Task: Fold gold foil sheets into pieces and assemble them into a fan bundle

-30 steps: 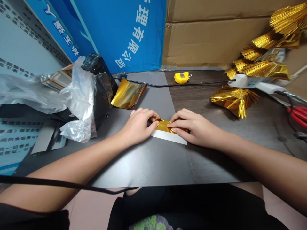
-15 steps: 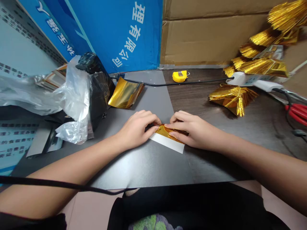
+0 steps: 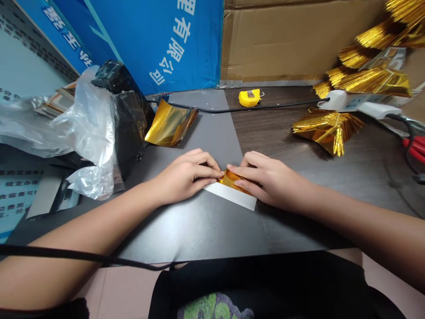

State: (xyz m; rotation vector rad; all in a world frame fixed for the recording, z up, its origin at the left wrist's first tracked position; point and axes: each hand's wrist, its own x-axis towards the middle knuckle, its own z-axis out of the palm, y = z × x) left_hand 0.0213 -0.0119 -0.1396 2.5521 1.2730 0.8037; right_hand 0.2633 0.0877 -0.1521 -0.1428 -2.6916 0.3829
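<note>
A small sheet of gold foil paper (image 3: 230,179) with a white strip along its near edge lies on the table, its far part folded over. My left hand (image 3: 189,175) pinches its left end between thumb and fingers. At its right end my right hand (image 3: 265,179) closes on the folded foil with thumb and fingertips. The fingertips of both hands are a short way apart at the fold. Behind my left hand a stack of curved gold sheets (image 3: 171,124) rests on the table. The hands partly hide both ends of the sheet.
A yellow tape measure (image 3: 249,98) sits at the back by a black cable (image 3: 279,107). Tied gold foil bundles (image 3: 327,128), a white power strip (image 3: 352,102) and red-handled scissors (image 3: 416,148) are at right. Plastic bags (image 3: 96,133) stand at left, cardboard (image 3: 272,44) behind.
The camera view has shifted slightly. Both hands remain on the foil; my left fingers have straightened a little and the fingertips have shifted slightly along the fold.
</note>
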